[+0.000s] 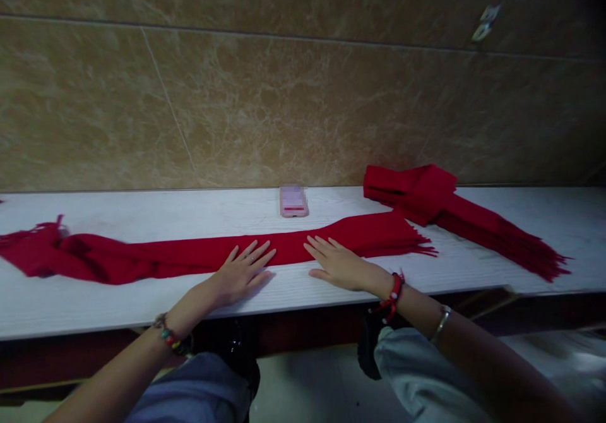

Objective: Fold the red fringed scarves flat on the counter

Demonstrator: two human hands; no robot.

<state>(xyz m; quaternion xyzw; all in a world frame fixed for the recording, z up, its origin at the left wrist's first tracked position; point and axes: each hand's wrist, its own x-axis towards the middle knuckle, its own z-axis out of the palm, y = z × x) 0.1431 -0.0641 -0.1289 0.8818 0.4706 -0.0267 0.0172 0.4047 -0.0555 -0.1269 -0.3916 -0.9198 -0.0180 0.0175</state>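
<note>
A long red scarf (184,256) lies lengthwise along the white bench top (227,211), its fringed ends at the left and right. Toward the left it is bunched and wrinkled; the right half looks flatter and folded in layers. My left hand (243,271) rests flat on the scarf's middle, fingers spread, with a ring on one finger. A short way to the right, my right hand (338,262) also lies on the fabric with fingers stretched out. Neither hand grips anything.
A second red scarf (426,192), folded over itself with a fringed end, lies at the right back. Near the wall stands or lies a phone (293,201) in a pinkish case. A brown marble-tiled wall (265,107) rises behind. My knees are below the front edge.
</note>
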